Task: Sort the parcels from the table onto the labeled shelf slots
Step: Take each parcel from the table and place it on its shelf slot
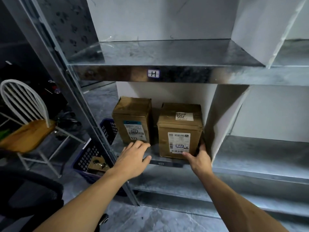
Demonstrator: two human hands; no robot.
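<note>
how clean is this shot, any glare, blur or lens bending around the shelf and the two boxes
Head view: wide-angle lens tilts and bows the shelf upright at left; sheen glares along the metal shelf lip beside the H label; the right parcel, gripped by the right hand, shows readable 705 but soft small print; the chair corner sits dim.

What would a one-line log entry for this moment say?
right hand: holds right parcel at its lower right corner | left hand: open, by left parcel | both parcels upright in one slot
</note>
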